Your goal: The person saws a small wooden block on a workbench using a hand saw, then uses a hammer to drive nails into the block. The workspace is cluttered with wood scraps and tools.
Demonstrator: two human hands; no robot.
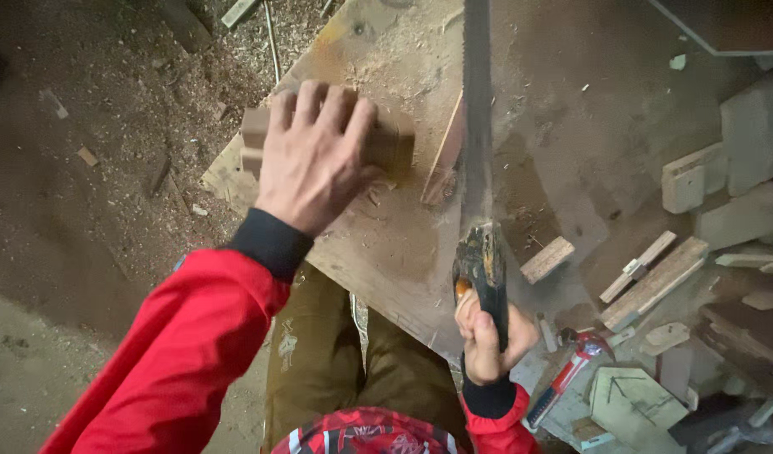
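My left hand lies palm-down on a brown wooden block, pressing it against a dusty wooden board. The hand covers most of the block. My right hand is closed around the dark handle of a hand saw. The long saw blade runs straight away from me along the board's right side, just right of the block. A thin wooden strip lies slanted beside the blade. Sawdust covers the board around the block.
Several wood offcuts and blocks lie scattered on the floor at the right. A red-handled tool and a marked wooden piece rest near my right hand. Bare dirt with wood chips spreads to the left.
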